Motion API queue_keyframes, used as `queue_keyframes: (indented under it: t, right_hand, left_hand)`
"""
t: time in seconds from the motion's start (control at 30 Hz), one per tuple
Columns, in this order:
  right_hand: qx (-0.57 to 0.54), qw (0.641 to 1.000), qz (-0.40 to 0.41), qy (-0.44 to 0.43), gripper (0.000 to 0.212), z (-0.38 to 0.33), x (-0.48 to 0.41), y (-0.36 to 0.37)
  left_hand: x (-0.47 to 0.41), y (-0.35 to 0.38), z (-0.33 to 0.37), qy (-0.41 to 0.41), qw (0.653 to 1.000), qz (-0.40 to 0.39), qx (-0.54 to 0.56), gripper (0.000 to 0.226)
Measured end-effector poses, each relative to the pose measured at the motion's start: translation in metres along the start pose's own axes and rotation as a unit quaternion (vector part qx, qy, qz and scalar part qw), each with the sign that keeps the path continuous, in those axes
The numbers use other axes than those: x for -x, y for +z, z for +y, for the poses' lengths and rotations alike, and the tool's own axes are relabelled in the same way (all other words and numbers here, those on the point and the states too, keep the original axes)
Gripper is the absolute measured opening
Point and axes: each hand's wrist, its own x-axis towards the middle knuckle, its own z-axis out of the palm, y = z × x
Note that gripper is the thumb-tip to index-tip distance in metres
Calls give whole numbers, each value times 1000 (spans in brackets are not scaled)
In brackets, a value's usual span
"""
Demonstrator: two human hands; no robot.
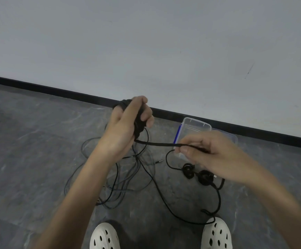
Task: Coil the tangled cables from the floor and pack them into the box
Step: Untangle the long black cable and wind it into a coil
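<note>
Fingers [191,141] on black cable [160,143] near clear box [196,125]

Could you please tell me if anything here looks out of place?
Yes: a tangle of thin cables sprawls on the floor, and two small coils lie beside the box, not in it. A black cable trails to the right shoe.

Both bare forearms reach forward from the bottom of the view. The left hand [126,123] is up higher, back of the hand toward the camera, fingers curled round a black coil [139,128]. The right hand [205,153] sits lower and further right, pinching the black cable [160,143] between thumb and forefinger.
</note>
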Motion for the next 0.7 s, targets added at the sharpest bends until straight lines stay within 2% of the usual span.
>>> queue_keyframes:
  t: [0.17, 0.23, 0.3, 0.33, 0.43, 0.6, 0.7]
  right_hand:
    - [132, 979, 97, -124, 19, 1, -4, 6]
    - [146, 969, 120, -161, 17, 0, -5, 8]
    - [126, 963, 155, -181, 13, 0, -6, 7]
    - [109, 962, 174, -180, 15, 0, -7, 5]
    - [54, 965, 208, -153, 24, 2, -8, -2]
    - [-21, 975, 180, -125, 26, 5, -11, -6]
    - [-48, 978, 154, -131, 20, 8, -14, -5]
  left_hand:
    - [4, 10, -12, -36, 981, -33, -189, 32]
    - [9, 15, -17, -70, 953, -59, -288, 43]
    - [14, 20, -21, -126, 923, -122, -342, 60]
    - [16, 23, -23, -160, 915, -166, -332, 68]
    - [22, 35, -25, -231, 911, -267, -214, 76]
    - [27, 52, -21, -253, 913, -305, -101, 36]
    - [29, 59, -19, -284, 907, -309, -43, 36]
